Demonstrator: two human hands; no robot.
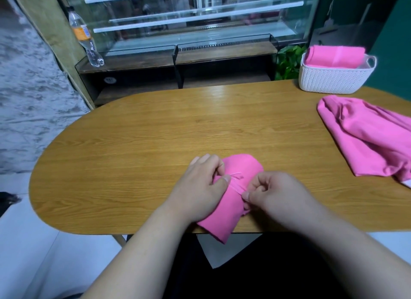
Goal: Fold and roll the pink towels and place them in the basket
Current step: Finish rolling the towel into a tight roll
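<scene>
A pink towel (239, 169), partly rolled, lies at the near edge of the wooden table (155, 132), with one end hanging over the edge. My left hand (200, 187) grips its left side, thumb pressed on the cloth. My right hand (273, 192) pinches the bunched cloth at its right side with curled fingers. A loose heap of pink towels (367, 136) lies at the right of the table. The white woven basket (333, 80) stands at the far right corner with a folded pink towel (335, 55) inside it.
A glass display case (189, 31) stands behind the table, and a plastic bottle (85, 38) leans on its left side. Green leaves (289, 63) show left of the basket. My dark-clothed lap is below the table edge.
</scene>
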